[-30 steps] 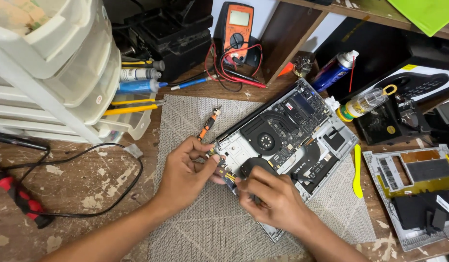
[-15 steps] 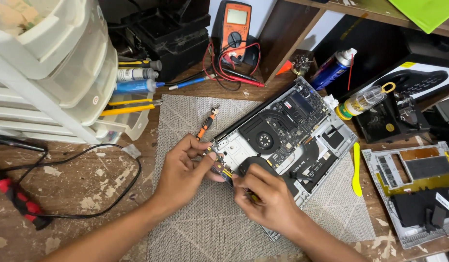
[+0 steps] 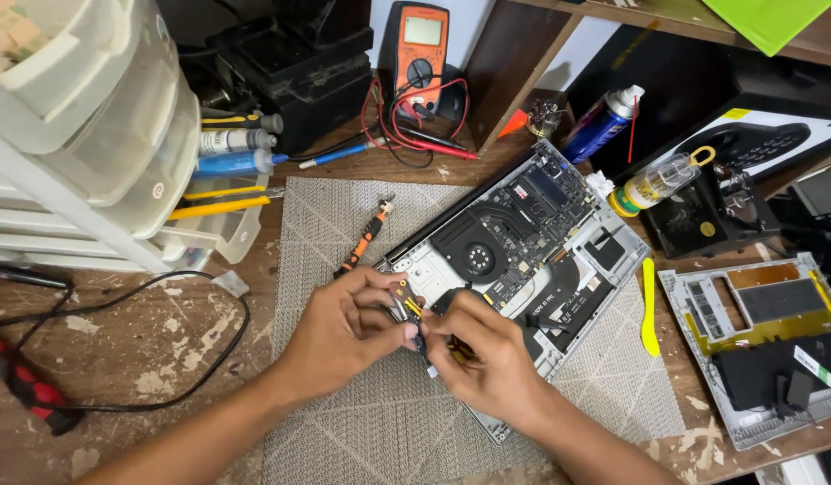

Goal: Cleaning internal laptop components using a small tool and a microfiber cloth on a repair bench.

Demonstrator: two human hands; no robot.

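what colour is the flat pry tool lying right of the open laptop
Yellow: the pry tool lies on the mat's edge beside the laptop, seen from the head view.

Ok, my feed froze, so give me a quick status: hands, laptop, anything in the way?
Left hand and right hand both pinching a small tool. Laptop open, insides bare. Orange pliers lie beside it, apart.
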